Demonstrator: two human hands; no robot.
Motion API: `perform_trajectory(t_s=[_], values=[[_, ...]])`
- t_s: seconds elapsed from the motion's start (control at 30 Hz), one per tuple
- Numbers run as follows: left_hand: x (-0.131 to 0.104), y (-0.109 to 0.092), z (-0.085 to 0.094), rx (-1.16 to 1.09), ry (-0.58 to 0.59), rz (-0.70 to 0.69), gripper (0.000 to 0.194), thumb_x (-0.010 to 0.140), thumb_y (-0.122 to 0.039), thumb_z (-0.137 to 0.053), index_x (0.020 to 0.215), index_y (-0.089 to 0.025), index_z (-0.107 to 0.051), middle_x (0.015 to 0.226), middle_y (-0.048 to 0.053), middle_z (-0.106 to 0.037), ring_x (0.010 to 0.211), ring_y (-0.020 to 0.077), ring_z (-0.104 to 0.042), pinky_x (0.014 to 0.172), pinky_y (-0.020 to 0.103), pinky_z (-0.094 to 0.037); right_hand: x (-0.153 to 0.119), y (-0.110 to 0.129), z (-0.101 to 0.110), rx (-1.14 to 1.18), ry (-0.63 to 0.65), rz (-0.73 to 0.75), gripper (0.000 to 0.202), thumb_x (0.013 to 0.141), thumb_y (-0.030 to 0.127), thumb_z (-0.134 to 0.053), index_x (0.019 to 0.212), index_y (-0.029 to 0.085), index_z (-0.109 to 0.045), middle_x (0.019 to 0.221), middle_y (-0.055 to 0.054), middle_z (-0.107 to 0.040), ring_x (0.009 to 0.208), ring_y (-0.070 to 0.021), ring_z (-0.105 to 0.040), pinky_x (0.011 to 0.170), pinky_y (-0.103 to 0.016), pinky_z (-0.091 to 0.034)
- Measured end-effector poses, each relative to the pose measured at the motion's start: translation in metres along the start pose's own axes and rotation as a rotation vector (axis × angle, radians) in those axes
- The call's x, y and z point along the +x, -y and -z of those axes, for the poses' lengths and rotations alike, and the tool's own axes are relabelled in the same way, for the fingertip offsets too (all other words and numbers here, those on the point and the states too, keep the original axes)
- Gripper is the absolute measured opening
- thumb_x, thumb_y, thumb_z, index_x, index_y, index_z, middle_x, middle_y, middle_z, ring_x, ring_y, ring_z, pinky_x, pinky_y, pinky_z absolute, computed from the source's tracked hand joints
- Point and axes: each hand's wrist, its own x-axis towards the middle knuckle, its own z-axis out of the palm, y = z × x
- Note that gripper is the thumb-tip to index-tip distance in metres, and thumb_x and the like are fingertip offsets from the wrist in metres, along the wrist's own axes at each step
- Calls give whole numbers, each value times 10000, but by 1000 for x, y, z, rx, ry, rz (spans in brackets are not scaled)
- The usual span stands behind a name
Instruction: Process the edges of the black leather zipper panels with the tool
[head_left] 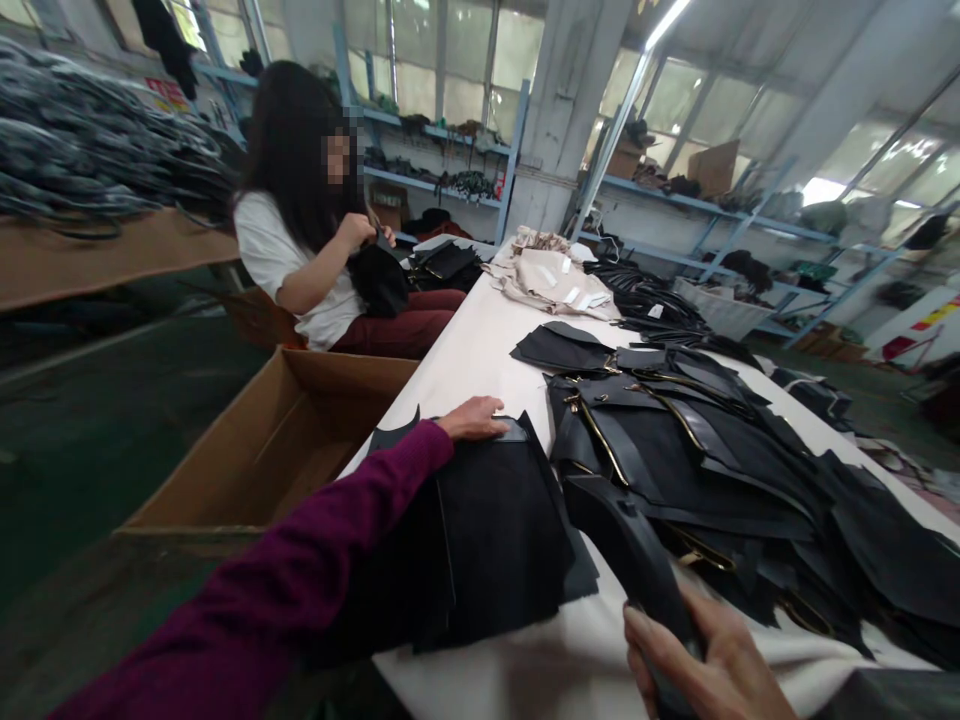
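Am watching left hand [474,418] lying flat on far edge of black suede panel [495,530], fingers together, pinning it to white table [480,350]. Right hand [705,665] is gripping black strap [630,545], fingers clamped round its near end. Risk: strap swinging into black pile [712,450] just beside, snagging gold zipper [600,440]; panel overhanging near table edge, could be sliding off toward cardboard box [262,450].

My left arm: long sleeve in deep plum-purple knit, soft and slightly creased, running down to the wrist. My left hand [474,418]: bare, no glove; a small pale glint at one finger, possibly a ring, too small to be sure. My right hand [701,665]: bare, no glove, sleeve out of view
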Motion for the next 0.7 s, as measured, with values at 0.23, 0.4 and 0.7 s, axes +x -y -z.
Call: perform_trajectory(t_s=[0.23, 0.4, 0.7], values=[[33, 8, -10, -274, 358, -19, 237, 564, -299, -625, 723, -128, -664, 625, 3, -597, 586, 135, -526, 542, 217, -368, 18, -6, -4, 54, 9, 0, 285, 792, 439, -461, 624, 208, -476, 435, 44, -512, 403, -140, -527, 428, -238, -412], [15, -2, -5, -492, 420, 30, 212, 556, -302, -629, 656, -114, -642, 532, -11, -546, 478, 101, -456, 477, 213, -336, 19, -5, -16, 115, 64, 19, 224, 783, 380, -494, 650, 201, -471, 439, 60, -483, 415, -131, -509, 438, -233, -410], [-36, -37, -13, -937, 543, 185, 206, 541, -266, -654, 666, -104, -637, 567, 3, -590, 485, 98, -492, 498, 222, -381, 26, 7, -18, 179, 23, 92, 215, 808, 363, -508, 680, 196, -469, 442, 72, -500, 398, -120, -505, 427, -223, -408]])
